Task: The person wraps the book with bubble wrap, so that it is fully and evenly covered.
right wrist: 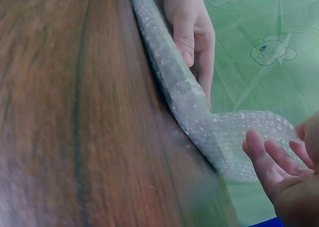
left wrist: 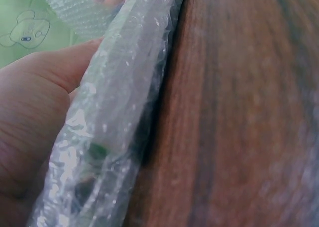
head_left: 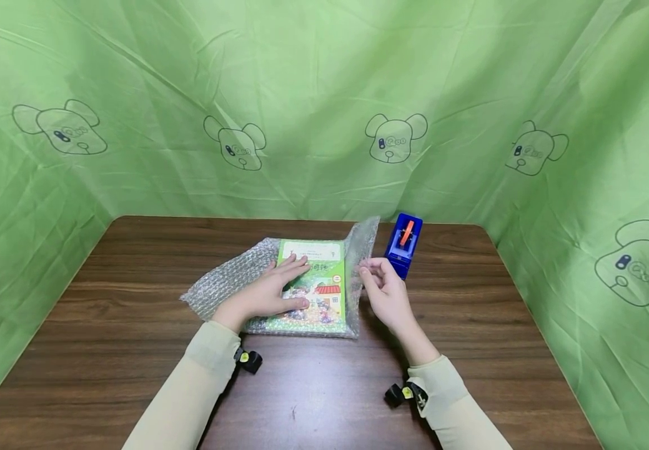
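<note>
A green picture book (head_left: 330,306) with a cartoon cover lies on the table, with bubble wrap (head_left: 228,284) spread under and around it. My left hand (head_left: 270,290) rests on the book, its fingers spread across the cover. Along the right side, a flap of the wrap stands up. My right hand (head_left: 386,297) pinches the edge of that flap between thumb and fingertip. In the right wrist view the raised bubble wrap (right wrist: 249,137) reaches those fingers. The left wrist view has the wrapped near edge (left wrist: 119,72) low over the wood, beside my left hand (left wrist: 35,102).
A blue tape dispenser (head_left: 397,265) with an orange wheel stands just beyond my right hand, near the table's back edge. The dark wood table (head_left: 133,325) is enclosed by green curtains (head_left: 313,75) printed with cartoon heads.
</note>
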{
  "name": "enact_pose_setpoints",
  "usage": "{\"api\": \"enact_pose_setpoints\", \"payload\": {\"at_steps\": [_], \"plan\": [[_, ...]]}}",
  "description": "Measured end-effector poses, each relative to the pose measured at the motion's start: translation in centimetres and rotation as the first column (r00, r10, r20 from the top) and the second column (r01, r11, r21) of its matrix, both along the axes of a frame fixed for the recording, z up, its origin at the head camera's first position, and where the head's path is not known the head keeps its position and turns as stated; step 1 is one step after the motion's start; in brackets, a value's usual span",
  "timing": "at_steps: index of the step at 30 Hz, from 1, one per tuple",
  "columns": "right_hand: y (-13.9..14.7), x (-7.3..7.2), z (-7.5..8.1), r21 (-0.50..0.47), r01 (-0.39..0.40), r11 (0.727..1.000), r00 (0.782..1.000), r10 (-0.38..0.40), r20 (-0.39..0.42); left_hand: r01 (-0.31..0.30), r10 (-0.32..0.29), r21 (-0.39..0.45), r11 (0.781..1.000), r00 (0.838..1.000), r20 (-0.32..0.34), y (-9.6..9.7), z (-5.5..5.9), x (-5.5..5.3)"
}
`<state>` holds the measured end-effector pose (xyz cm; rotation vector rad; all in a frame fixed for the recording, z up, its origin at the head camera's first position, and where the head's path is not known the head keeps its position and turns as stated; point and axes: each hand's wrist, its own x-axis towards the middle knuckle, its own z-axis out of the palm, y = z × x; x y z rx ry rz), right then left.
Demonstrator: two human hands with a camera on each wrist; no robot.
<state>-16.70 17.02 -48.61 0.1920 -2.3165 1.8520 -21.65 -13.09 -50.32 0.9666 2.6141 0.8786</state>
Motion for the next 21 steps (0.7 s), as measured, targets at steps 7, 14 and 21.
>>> {"api": "enact_pose_setpoints", "payload": {"at_steps": [7,14,21], "plan": [[-0.5,-0.1,-0.4,-0.060,-0.090,0.994,0.995,0.092,0.036,0.006,-0.006,-0.004,1.000,1.000,-0.006,0.0,-0.1,-0.1],[-0.3,-0.6,-1.4,-0.084,-0.143,0.986,0.983,0.152,0.105,0.008,-0.008,-0.002,1.000,1.000,-0.011,-0.1,-0.2,-0.2],[-0.1,-1.1,-1.8,0.158,-0.155,0.975,0.984,0.138,0.116,0.012,-0.012,0.000,1.000,1.000,-0.019,-0.2,-0.2,-0.2]]}}
